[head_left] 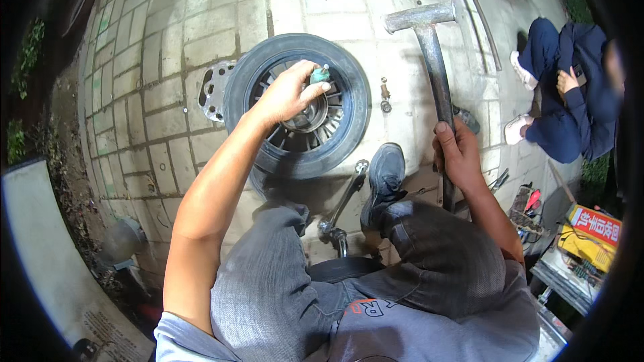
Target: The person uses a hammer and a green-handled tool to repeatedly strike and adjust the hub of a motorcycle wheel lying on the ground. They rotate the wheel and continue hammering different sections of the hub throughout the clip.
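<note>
1. Left hand (pixel 290 97): thumb and fingers pinched about a small green piece (pixel 320 76), a pale tip showing at its far end.
2. Green piece sits over the far side of the wheel (pixel 310 121), slightly right of the hub. Whether it touches the wheel: cannot tell, fingers and viewing angle hide its foot.
3. Wheel lies flat on the paving, in front of the person's knees. Perforated metal plate (pixel 215 91) just beyond its left edge.
4. Right hand (pixel 459 155): fist closed round the lower handle of a hammer (pixel 435 67).
5. Hammer's long axis runs near to far, far end leaning a little left. Head (pixel 420 18) set crosswise, left to right.
6. Key relation, as I judge it: hammer head is right and far of the green piece, well apart; its left end is the closer one.
7. Left hand is at the piece; right hand lies right and nearer the body.
</note>
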`<state>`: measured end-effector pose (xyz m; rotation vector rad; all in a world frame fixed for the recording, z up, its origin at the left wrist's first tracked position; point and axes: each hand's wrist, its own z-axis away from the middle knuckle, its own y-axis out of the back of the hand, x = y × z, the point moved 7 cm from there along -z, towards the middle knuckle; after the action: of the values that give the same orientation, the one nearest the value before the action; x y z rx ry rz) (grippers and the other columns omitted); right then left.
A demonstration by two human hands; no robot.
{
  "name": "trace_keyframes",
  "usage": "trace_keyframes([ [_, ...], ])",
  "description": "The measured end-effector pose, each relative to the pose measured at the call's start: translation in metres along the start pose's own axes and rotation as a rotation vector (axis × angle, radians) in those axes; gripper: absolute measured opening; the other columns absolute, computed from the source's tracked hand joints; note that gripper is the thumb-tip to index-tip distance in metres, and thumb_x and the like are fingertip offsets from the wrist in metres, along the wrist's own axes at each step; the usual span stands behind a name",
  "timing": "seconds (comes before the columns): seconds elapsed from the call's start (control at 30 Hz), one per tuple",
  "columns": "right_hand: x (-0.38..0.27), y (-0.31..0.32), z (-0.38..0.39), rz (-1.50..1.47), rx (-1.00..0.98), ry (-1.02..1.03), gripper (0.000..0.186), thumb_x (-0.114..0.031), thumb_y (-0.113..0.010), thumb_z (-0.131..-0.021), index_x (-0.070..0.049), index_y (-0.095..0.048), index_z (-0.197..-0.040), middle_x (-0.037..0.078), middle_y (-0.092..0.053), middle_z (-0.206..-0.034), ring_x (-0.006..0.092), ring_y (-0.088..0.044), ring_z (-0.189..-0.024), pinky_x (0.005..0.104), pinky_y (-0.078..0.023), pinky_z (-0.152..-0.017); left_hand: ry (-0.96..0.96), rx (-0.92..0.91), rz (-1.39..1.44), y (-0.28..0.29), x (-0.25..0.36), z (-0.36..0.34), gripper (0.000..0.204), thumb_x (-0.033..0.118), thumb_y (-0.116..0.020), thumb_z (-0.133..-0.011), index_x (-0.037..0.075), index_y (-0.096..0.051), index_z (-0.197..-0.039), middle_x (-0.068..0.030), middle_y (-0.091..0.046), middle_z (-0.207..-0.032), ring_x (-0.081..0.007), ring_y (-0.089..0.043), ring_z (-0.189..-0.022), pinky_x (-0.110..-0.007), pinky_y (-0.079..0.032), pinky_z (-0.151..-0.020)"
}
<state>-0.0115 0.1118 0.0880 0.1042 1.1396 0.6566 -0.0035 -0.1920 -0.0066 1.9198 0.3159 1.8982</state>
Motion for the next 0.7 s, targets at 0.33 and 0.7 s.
trace_keyframes([
  [0.33,0.029,-0.003,-0.015,-0.027,-0.073,0.07,0.032,-0.03,-0.057,-0.098,0.0,-0.054,-0.087,0.001,-0.049,-0.063,0.0097,-0.045,-0.058,0.03,-0.039,-0.053,0.127,-0.046,-0.062,-0.002,0.013,-0.014,0.022,0.017,-0.071,-0.088,0.003,-0.065,-0.104,-0.0048,-0.065,-0.087,-0.0083,-0.055,-0.079,-0.027,-0.048,-0.074],
  [0.7,0.017,0.002,-0.013,0.123,-0.091,0.198,0.029,-0.029,-0.058,-0.096,-0.001,-0.052,-0.09,0.002,-0.051,-0.062,0.0105,-0.047,-0.053,0.0293,-0.04,-0.05,0.159,-0.083,-0.044,-0.02,-0.004,-0.014,0.023,0.018,-0.073,-0.088,0.005,-0.066,-0.106,-0.0055,-0.068,-0.086,-0.0089,-0.058,-0.079,-0.028,-0.05,-0.076],
])
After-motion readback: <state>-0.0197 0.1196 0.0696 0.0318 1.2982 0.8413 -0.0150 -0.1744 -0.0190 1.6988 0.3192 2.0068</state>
